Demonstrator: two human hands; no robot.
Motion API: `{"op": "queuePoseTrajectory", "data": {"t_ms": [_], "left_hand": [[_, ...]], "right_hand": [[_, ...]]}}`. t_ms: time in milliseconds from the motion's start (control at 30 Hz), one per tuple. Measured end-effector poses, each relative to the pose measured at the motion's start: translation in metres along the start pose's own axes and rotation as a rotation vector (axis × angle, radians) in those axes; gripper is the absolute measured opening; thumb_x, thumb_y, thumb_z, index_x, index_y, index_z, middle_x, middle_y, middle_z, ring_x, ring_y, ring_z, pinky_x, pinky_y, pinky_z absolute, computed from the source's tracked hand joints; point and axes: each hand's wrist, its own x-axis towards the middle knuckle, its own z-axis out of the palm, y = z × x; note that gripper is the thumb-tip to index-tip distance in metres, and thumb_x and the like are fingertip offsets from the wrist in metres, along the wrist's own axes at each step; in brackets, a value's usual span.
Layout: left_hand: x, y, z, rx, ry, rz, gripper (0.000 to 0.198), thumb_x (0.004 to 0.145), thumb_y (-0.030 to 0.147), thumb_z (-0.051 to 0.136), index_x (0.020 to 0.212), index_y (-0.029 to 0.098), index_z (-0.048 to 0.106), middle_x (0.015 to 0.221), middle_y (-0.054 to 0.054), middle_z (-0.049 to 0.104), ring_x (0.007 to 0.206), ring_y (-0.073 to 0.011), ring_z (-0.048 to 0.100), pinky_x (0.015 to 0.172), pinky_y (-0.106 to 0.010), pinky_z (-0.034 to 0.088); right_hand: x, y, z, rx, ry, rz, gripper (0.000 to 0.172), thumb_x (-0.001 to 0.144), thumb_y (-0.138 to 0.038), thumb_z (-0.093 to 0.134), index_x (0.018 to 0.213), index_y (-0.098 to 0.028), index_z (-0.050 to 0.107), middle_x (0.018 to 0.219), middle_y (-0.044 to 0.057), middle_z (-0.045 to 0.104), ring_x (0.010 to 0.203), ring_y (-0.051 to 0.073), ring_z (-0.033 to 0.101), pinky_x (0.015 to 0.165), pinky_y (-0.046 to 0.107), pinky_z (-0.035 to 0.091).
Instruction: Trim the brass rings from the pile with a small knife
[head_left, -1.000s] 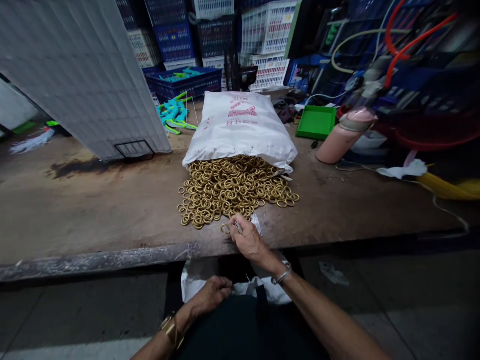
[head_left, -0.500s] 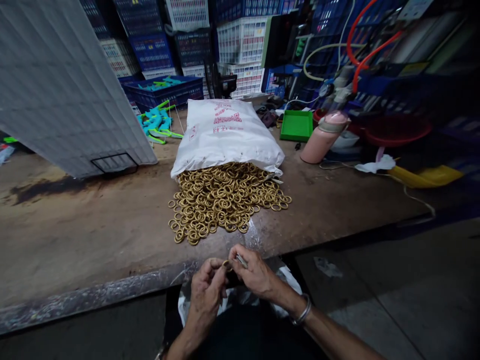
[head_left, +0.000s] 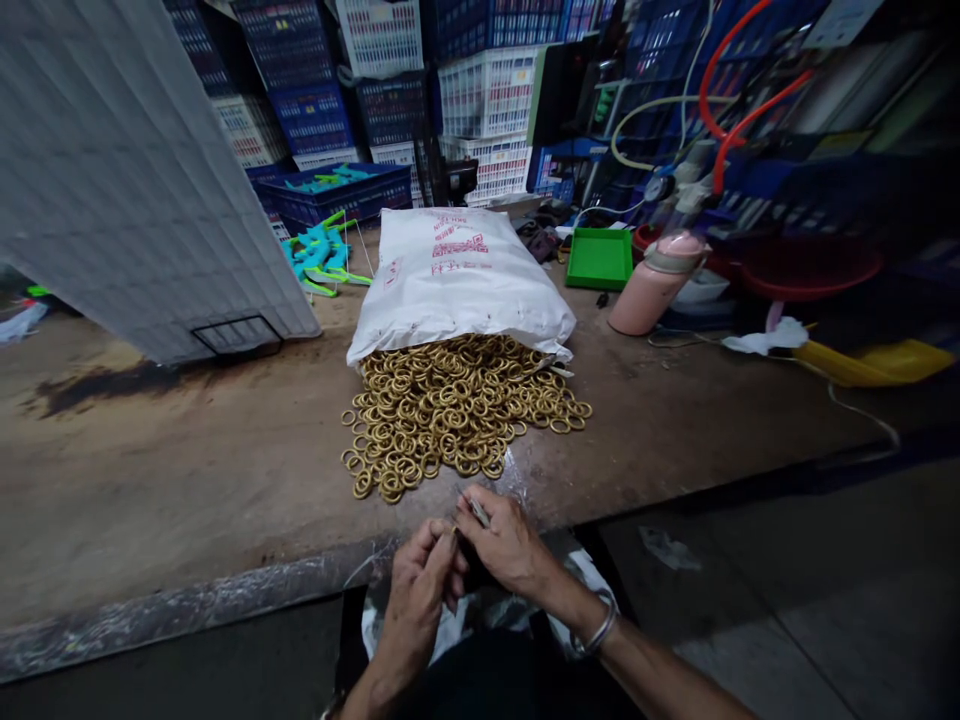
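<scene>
At the table's front edge my left hand is pinched round a gold-coloured ring, of which only a sliver shows between the fingertips. My right hand grips a thin, greyish metal tool, perhaps a small blade; its working end is hidden by the fingers. Both hands' fingertips meet at the ring. Just beyond them a heap of similar gold rings spills from the mouth of a white sack with red print, lying flat on the table.
The brown tabletop carries a pale ribbed panel at left and turquoise-and-green plastic parts behind it. A green tray, a pink bottle and a yellow scoop-like piece stand at right. Stacked crates fill the back.
The ring has turned in my left fingertips, so less of it shows. My hands stay close together, and the whole view has shifted slightly.
</scene>
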Motion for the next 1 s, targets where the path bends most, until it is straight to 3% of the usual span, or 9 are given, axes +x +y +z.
{"op": "queuePoseTrajectory", "data": {"t_ms": [133,267,333,500,600,800,1000], "left_hand": [[-0.001,-0.001,0.000,-0.159,-0.079,-0.031,0.027,0.077,0.042,0.054,0.072,0.016,0.051,0.059,0.004,0.049,0.043,-0.0049,0.038,0.040,-0.016,0.030],[0.000,-0.001,0.001,-0.206,-0.061,-0.060,0.024,0.076,0.040,0.057,0.075,0.017,0.048,0.061,0.004,0.050,0.045,-0.0045,0.041,0.041,-0.015,0.031],[0.000,0.000,0.001,-0.191,-0.033,-0.061,0.025,0.077,0.040,0.056,0.075,0.017,0.047,0.062,0.004,0.051,0.045,-0.0045,0.042,0.041,-0.015,0.031],[0.000,0.001,0.002,-0.128,-0.007,-0.009,0.026,0.078,0.042,0.054,0.078,0.017,0.049,0.061,0.004,0.051,0.046,-0.0050,0.043,0.042,-0.016,0.033],[-0.001,0.001,0.002,-0.074,-0.014,0.031,0.026,0.079,0.043,0.051,0.075,0.017,0.048,0.056,0.004,0.051,0.043,-0.0048,0.042,0.042,-0.016,0.033],[0.000,-0.004,0.000,-0.008,-0.017,0.123,0.025,0.082,0.041,0.048,0.076,0.017,0.050,0.059,0.003,0.055,0.043,-0.0058,0.044,0.043,-0.017,0.034],[-0.004,-0.003,-0.003,0.061,-0.009,0.219,0.024,0.081,0.038,0.050,0.070,0.017,0.052,0.060,0.002,0.053,0.050,-0.0087,0.046,0.049,-0.020,0.039]], "right_hand": [[0.001,0.000,-0.001,-0.007,-0.027,-0.047,0.021,0.082,-0.025,0.040,0.063,-0.019,0.046,0.053,-0.005,0.046,0.050,0.008,0.043,0.050,0.020,0.031],[0.002,0.006,-0.003,-0.102,0.024,-0.039,0.016,0.080,-0.020,0.039,0.066,-0.020,0.047,0.056,-0.004,0.049,0.053,0.010,0.046,0.052,0.020,0.031],[0.000,0.008,-0.005,-0.185,0.015,-0.048,0.012,0.076,-0.015,0.040,0.072,-0.020,0.050,0.059,-0.002,0.053,0.056,0.012,0.049,0.053,0.021,0.031],[-0.009,0.008,-0.006,-0.360,-0.130,-0.114,0.025,0.065,-0.006,0.040,0.080,-0.021,0.053,0.067,0.000,0.061,0.063,0.014,0.055,0.056,0.022,0.030],[-0.012,0.006,-0.003,-0.428,-0.142,-0.116,0.028,0.062,-0.004,0.039,0.081,-0.021,0.052,0.068,0.001,0.062,0.062,0.015,0.055,0.057,0.023,0.029],[-0.011,0.004,-0.003,-0.512,-0.169,-0.075,0.028,0.066,-0.006,0.039,0.086,-0.019,0.052,0.069,0.002,0.061,0.064,0.016,0.055,0.057,0.024,0.027],[-0.006,-0.002,-0.010,-0.597,-0.307,-0.033,0.023,0.071,-0.011,0.041,0.090,-0.017,0.053,0.073,0.004,0.062,0.065,0.015,0.055,0.056,0.024,0.027]]}}
